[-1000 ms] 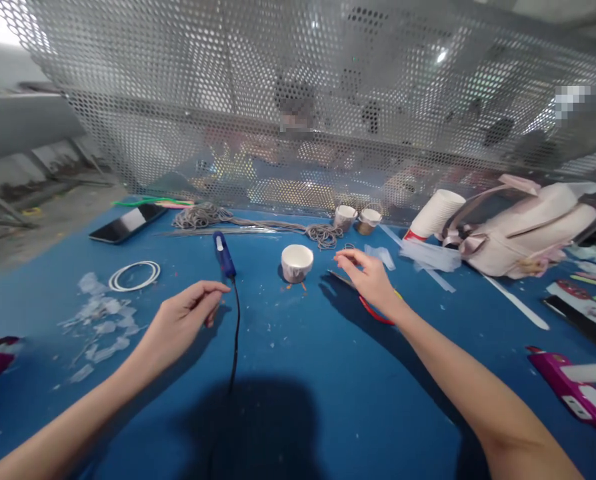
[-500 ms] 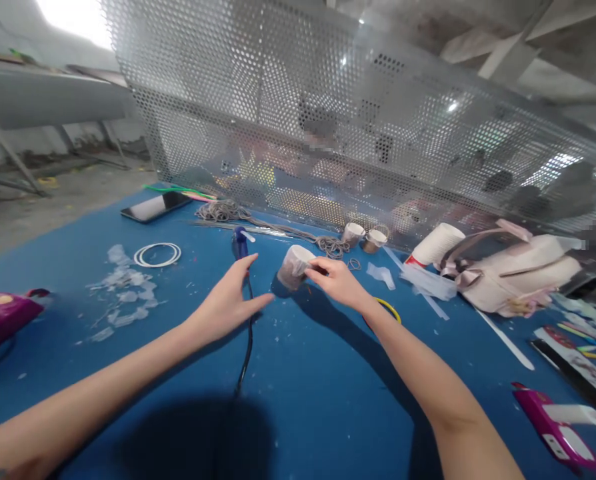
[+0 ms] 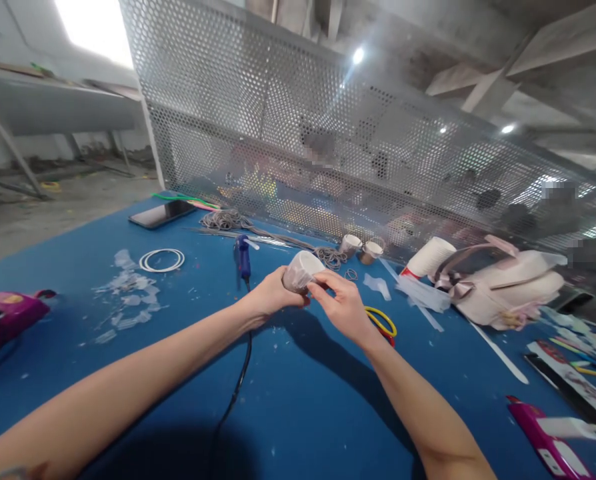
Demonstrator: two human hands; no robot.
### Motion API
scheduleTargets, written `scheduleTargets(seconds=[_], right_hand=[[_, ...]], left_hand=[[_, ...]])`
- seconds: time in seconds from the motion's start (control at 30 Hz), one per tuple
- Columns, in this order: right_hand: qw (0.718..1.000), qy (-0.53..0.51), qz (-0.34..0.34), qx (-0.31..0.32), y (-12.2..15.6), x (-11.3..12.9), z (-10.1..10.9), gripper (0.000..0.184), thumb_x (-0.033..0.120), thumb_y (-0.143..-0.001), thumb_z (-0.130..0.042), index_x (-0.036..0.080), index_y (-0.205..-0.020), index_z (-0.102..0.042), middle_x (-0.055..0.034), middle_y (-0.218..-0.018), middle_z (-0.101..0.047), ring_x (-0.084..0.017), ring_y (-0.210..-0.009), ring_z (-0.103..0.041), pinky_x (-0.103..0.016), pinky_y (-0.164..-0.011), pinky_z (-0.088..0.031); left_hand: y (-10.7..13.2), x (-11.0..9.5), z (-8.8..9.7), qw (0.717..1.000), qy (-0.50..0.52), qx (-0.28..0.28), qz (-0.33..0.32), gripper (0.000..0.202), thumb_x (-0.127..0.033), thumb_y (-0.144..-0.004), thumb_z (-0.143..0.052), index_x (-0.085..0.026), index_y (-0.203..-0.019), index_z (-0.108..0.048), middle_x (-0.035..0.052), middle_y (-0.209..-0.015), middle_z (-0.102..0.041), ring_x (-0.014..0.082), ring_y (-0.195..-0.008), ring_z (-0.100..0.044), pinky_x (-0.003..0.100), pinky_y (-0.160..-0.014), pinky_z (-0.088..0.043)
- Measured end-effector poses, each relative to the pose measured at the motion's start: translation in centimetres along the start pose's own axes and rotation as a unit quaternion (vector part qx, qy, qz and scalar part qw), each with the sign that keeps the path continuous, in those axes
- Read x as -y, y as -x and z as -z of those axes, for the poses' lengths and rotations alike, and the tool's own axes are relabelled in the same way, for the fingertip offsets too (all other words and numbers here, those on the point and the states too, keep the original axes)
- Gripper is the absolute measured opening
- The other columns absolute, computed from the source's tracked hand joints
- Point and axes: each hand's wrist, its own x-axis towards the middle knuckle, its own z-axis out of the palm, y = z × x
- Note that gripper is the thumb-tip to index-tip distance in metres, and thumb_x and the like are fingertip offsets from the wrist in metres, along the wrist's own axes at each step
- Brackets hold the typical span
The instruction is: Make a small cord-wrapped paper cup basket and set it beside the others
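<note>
A small paper cup [image 3: 304,265], white inside with a greyish-brown wrapped outside, tilts above the blue table between my hands. My left hand [image 3: 277,293] is closed round its left side and lower part. With thumb and fingertips together, my right hand [image 3: 341,300] pinches the wrapping on the cup's right side; the fingers cover that spot. Just left of the cup lies a blue glue gun [image 3: 243,259] with a black cord. Behind it are grey cord coils [image 3: 331,257] and two similar cups [image 3: 351,245].
A perforated metal screen [image 3: 218,107] borders the blue table [image 3: 278,413] at the back. To the left lie a phone [image 3: 162,213], white rings [image 3: 161,260] and clear scraps [image 3: 133,297]. A stack of cups [image 3: 431,257], a pale bag [image 3: 508,287] and a magenta device [image 3: 548,433] are at right.
My left hand has moved right, from open beside the cup to closed round it. My right hand still pinches its side. The camera view has shifted slightly.
</note>
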Motion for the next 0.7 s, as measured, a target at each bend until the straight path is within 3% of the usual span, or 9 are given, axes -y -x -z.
scheduleTargets(seconds=[0.1,0.27,0.4,0.53,0.6,0.7], right_hand=[[0.999,0.024,0.029,0.009,0.2,-0.5,0.0,0.012,0.022,-0.09,-0.05,0.019,-0.084,-0.059,-0.0029,-0.08,-0.062,-0.014,-0.073,-0.056,-0.026,-0.068,-0.045],[0.992,0.075,0.09,0.045,0.6,-1.3,-0.3,0.014,0.022,-0.093,-0.046,0.017,-0.088,-0.059,-0.0059,-0.082,-0.061,-0.016,-0.075,-0.056,-0.028,-0.07,-0.045],[0.991,0.087,0.088,0.058,0.6,-1.3,-0.1,0.016,0.023,-0.093,-0.044,0.017,-0.088,-0.058,-0.0068,-0.081,-0.061,-0.017,-0.075,-0.056,-0.029,-0.069,-0.045],[0.998,0.037,0.001,0.053,0.3,-1.3,0.5,0.014,0.027,-0.089,-0.049,0.019,-0.084,-0.059,-0.0053,-0.081,-0.06,-0.017,-0.075,-0.055,-0.029,-0.072,-0.045],[0.998,0.01,-0.05,0.046,0.2,-1.6,0.9,0.015,0.031,-0.087,-0.051,0.019,-0.082,-0.059,-0.0039,-0.079,-0.06,-0.016,-0.073,-0.055,-0.029,-0.07,-0.045],[0.994,-0.013,-0.103,0.034,-0.2,-2.5,1.7,0.019,0.034,-0.087,-0.05,0.018,-0.081,-0.059,-0.001,-0.07,-0.059,-0.014,-0.061,-0.055,-0.026,-0.06,-0.045]], left_hand=[[0.1,0.3,0.1,0.997,0.046,0.035,0.045,0.032,0.0,-0.046,-0.063,-0.013,-0.075,-0.062,-0.0031,-0.06,-0.06,0.0103,-0.056,-0.055,0.022,-0.056,-0.044],[0.2,0.9,0.7,0.988,0.086,0.063,0.115,0.027,0.002,-0.047,-0.063,-0.011,-0.072,-0.065,0.003,-0.064,-0.066,0.0125,-0.063,-0.062,0.021,-0.059,-0.047],[0.3,1.1,1.3,0.978,0.108,0.083,0.161,0.027,0.002,-0.051,-0.065,-0.009,-0.076,-0.067,0.007,-0.072,-0.07,0.0155,-0.071,-0.067,0.022,-0.066,-0.051],[0.5,0.8,1.6,0.976,0.084,0.091,0.18,0.016,-0.009,-0.064,-0.068,-0.007,-0.08,-0.068,0.0124,-0.079,-0.073,0.0155,-0.067,-0.069,0.022,-0.062,-0.053],[0.8,0.5,1.5,0.978,0.059,0.091,0.176,0.011,-0.016,-0.069,-0.068,-0.007,-0.073,-0.066,0.0129,-0.073,-0.073,0.0147,-0.057,-0.068,0.021,-0.053,-0.052],[1.2,-0.1,1.4,0.986,-0.003,0.097,0.139,0.02,-0.029,-0.074,-0.066,-0.01,-0.068,-0.061,0.0083,-0.058,-0.069,0.0145,-0.046,-0.063,0.022,-0.043,-0.048]])
